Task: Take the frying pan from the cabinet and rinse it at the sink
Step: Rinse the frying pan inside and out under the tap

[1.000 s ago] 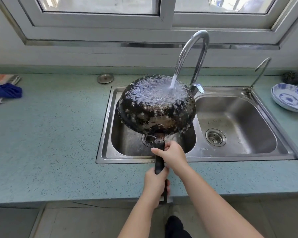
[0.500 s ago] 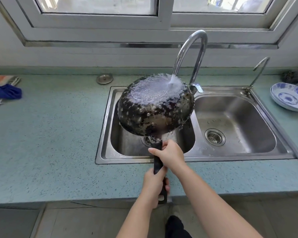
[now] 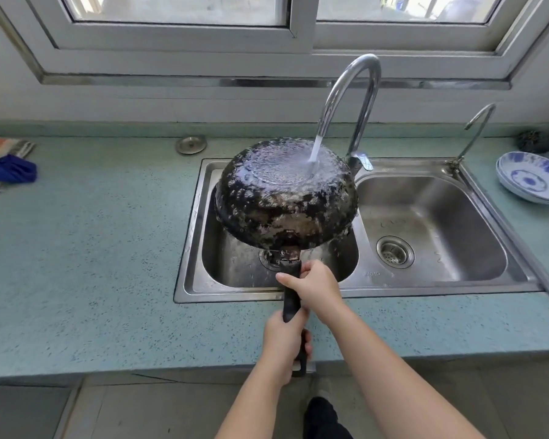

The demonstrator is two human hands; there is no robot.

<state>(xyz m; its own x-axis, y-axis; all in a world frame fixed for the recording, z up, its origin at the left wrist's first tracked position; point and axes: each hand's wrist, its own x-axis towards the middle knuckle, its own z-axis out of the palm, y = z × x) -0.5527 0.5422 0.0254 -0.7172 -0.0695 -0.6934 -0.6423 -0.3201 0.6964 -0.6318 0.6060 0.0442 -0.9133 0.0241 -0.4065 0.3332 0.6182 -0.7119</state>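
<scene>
Over the left basin of the sink [image 3: 425, 291] the frying pan [image 3: 286, 198] is held up off the metal, turned bottom-up and tilted, with water from the tall tap [image 3: 358, 90] landing on its blackened underside. Both hands are wrapped tight round the black handle [image 3: 291, 299]: the right hand [image 3: 314, 289] up near the pan, the left hand [image 3: 282, 346] lower down at the end, out over the edge of the counter [image 3: 92, 248].

What worries me is the spray. The stream hits a rounded surface close to the far rim, so it could easily sheet off onto the counter or down the front. The handle looks likely to get wet too, and a heavy pan could twist in slick fingers and bang the basin. The rim also sits very near the tap's spout and lever; a small lift might knock them.

Counting up: one pan, two hands on it, two basins, two taps including the thin one [image 3: 476, 128] on the right, one running stream. Off to the sides are one round metal cover [image 3: 191, 144], one bundle of cloths [image 3: 7, 167], one dark scrubber [image 3: 534, 141], and what looks like two stacked blue-patterned plates [image 3: 533, 179].
</scene>
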